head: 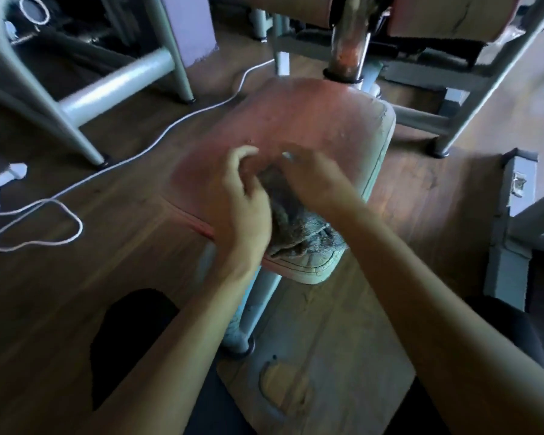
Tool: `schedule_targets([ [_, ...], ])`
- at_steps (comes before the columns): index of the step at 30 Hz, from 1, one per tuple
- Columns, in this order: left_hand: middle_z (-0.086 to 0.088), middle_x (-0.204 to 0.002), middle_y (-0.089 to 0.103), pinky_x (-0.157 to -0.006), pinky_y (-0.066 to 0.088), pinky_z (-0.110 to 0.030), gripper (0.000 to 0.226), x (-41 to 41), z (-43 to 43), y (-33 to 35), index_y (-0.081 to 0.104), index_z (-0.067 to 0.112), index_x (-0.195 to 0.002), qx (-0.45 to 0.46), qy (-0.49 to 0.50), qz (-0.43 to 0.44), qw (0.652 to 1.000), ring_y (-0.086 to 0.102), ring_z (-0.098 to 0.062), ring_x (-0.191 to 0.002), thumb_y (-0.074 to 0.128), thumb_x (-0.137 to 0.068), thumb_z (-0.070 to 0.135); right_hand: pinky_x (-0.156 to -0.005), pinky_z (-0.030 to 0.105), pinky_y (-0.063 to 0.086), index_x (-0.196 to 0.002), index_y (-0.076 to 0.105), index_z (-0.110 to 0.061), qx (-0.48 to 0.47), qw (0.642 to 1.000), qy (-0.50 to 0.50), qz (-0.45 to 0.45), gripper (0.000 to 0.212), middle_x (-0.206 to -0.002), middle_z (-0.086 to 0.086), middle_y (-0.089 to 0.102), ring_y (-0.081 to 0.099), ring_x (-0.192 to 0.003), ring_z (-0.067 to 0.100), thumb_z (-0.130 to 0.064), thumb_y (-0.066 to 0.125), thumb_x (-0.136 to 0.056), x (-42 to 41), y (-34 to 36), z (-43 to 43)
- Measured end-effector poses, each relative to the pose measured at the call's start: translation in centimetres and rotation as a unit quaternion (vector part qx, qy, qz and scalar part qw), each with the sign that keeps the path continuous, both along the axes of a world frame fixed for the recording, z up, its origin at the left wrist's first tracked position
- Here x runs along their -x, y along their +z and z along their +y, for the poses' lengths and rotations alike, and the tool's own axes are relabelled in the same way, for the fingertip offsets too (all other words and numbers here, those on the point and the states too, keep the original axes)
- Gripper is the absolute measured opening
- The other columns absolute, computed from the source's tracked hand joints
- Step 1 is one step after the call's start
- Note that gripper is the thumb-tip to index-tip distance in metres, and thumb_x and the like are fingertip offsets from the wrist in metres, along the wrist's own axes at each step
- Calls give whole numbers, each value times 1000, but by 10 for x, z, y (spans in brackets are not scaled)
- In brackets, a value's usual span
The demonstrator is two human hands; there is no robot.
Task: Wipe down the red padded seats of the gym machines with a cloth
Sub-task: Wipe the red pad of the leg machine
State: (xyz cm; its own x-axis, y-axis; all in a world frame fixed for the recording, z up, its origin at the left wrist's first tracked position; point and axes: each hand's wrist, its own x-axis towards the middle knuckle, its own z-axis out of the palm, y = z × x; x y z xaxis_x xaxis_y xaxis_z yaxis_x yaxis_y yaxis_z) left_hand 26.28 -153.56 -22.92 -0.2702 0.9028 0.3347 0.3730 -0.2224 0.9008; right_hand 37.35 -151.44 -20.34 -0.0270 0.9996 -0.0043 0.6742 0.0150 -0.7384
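A worn red padded seat (302,120) on a grey post fills the middle of the head view. A grey-brown terry cloth (296,227) lies bunched on the seat's near corner. My left hand (245,202) holds the cloth's left side, its fingers curled above the pad. On the cloth's right part lies my right hand (314,177), fingers bent over the bunched top. Both hands are blurred. Two more red pads (446,23) hang at the top of the view.
Grey steel frame tubes (117,83) stand at the left, more frame (471,98) at the right. A white cable (32,227) loops over the wooden floor to a plug (8,174). A grey bracket (512,215) stands at the right. My dark-clothed knees sit below.
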Motion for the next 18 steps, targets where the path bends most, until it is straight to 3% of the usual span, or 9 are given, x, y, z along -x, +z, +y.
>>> schedule_targets([
  [2, -14, -112, 67, -98, 41, -35, 38, -17, -7, 3, 63, 7, -113, 19, -16, 81, 996, 60, -30, -107, 43, -82, 6, -87, 34, 47, -104, 71, -16, 5, 995, -71, 72, 26, -106, 13, 68, 63, -102, 30, -31, 52, -92, -22, 12, 17],
  [3, -16, -115, 65, -97, 37, -34, 34, -27, -8, 2, 61, 6, -118, 49, -27, 175, 983, 58, -33, -109, 46, -87, 11, -90, 40, 52, -89, 71, -15, 2, 991, -90, 99, 26, -97, 14, 67, 63, -95, 30, -33, 53, -86, -30, 13, 24],
  [5, -17, -137, 54, -110, 25, -39, 46, -47, -7, -5, 50, 6, -137, 103, -35, 342, 933, 47, -35, -128, 44, -98, 30, -91, 46, 54, -71, 62, -20, 5, 990, -89, 105, 20, -87, 9, 62, 60, -88, 26, -34, 51, -80, -32, 7, 41],
  [7, -16, -159, 32, -122, 8, -45, 64, -55, -4, -13, 30, 7, -153, 150, -28, 415, 897, 25, -32, -147, 34, -102, 45, -78, 32, 47, -65, 56, -20, 17, 998, -55, 35, 23, -80, 5, 57, 53, -82, 24, -29, 52, -85, -24, 5, 48],
  [10, -14, -164, 22, -124, 1, -45, 66, -42, -6, -27, 24, 9, -157, 142, 10, 425, 894, 16, -31, -152, 25, -103, 47, -72, 29, 34, -60, 50, -20, -2, 1000, 0, -15, 32, -76, 5, 51, 46, -77, 23, -28, 50, -91, -9, 0, 58],
  [13, -13, -159, 35, -124, 8, -47, 69, -14, -20, -36, 37, 9, -152, 117, 97, 408, 900, 25, -32, -149, 18, -97, 45, -75, 34, 43, -75, 67, -17, -22, 999, 48, -3, 26, -83, 8, 61, 53, -78, 25, -33, 51, -90, 11, -10, 62],
  [15, -13, -159, 34, -124, 9, -46, 67, 0, -26, -41, 38, 8, -151, 116, 145, 368, 911, 24, -32, -150, 21, -97, 43, -85, 33, 45, -98, 72, -16, -28, 997, 75, -23, 26, -98, 9, 69, 57, -88, 22, -30, 50, -96, 17, -17, 62],
  [18, -15, -166, 13, -125, 4, -41, 62, 8, -20, -45, 19, 3, -157, 150, 203, 217, 943, 7, -31, -154, 31, -105, 35, -111, 43, 34, -119, 68, -21, -54, 993, 99, -43, 36, -123, 5, 67, 58, -115, 24, -35, 44, -97, 19, -27, 58],
])
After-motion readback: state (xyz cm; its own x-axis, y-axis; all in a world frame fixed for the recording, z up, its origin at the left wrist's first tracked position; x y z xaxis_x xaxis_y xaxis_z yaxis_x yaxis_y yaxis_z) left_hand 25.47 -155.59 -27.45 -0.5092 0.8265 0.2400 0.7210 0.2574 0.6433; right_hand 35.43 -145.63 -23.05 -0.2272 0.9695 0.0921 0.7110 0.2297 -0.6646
